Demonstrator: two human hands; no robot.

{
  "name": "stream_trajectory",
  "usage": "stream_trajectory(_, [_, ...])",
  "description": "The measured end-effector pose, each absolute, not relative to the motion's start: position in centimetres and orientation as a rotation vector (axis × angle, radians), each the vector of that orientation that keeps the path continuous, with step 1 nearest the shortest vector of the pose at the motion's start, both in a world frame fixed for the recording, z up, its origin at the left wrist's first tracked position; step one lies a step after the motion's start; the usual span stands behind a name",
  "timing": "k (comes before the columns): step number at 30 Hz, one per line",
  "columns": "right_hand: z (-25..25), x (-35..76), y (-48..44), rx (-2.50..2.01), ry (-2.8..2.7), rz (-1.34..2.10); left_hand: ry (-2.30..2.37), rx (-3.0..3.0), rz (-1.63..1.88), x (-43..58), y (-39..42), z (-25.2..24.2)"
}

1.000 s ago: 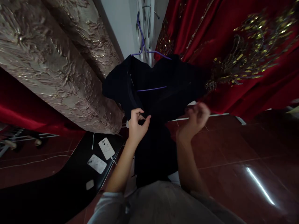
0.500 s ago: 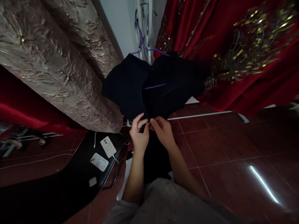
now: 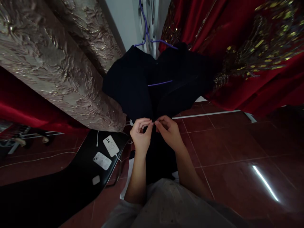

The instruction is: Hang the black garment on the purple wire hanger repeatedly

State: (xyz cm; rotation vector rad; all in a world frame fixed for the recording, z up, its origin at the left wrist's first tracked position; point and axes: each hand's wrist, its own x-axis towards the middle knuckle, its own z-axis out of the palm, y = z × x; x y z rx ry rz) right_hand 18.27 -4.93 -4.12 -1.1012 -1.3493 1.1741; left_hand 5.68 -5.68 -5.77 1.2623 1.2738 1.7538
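Overall, red cloth with gold sequins (image 3: 228,19) hangs on the right and a beige crinkled fabric (image 3: 59,63) on the left, above a red tiled floor (image 3: 228,142). A black bench (image 3: 64,186) stands to the lower left.

The dark garment (image 3: 136,80) hangs in front of the person on a purple hanger (image 3: 160,83), whose lower bar shows through the open neckline. Its front edges converge downward to the hands.

The left hand (image 3: 142,134) and right hand (image 3: 169,131) are side by side, each with thumb against forefinger, pinching the garment where the edges meet. The fingertips nearly touch. Whether a button or other fastener lies between them cannot be told; the cloth is too dark.

In this inspector's judgement, the work is at the front closure. Good practice calls for both edges level, one hand steadying its edge while the other works, and a light pull only, since the garment could swing or slip on its hanger. Poor light makes feel a safer guide than sight.

On the bench, the white phone (image 3: 110,146) and the marbled phone (image 3: 102,161) lie flat. Below them sits a small white case (image 3: 96,180), the only likely container; its contents, if any, are not visible.
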Motion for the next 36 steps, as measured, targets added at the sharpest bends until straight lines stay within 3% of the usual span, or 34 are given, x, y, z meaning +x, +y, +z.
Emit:
stream_trajectory(7, [-3.9,18.3,-5.3,-1.069,-1.289,1.173,1.247,1.393,1.737,5.7,-5.6,-5.6])
stream_trajectory(16, [-1.8,19.1,-1.1,-0.943,-1.075,1.785,1.249,1.38,1.837,6.1,-5.0,-6.1])
stream_trajectory(23, [8.6,18.6,5.0,-0.687,-1.131,1.222,1.228,1.456,1.802,7.8,-1.9,-7.8])
stream_trajectory(27, [11.0,18.0,6.2,-0.755,-1.213,1.058,1.161,1.709,1.639,7.9,0.3,-8.4])
stream_trajectory(31, [9.8,17.9,5.5,-0.746,-1.214,1.027,1.064,1.976,1.537,6.0,2.2,-4.5])
stream_trajectory(36, [9.5,17.9,5.1,-0.692,-1.27,0.984,0.922,2.16,1.933,3.9,4.9,4.4])
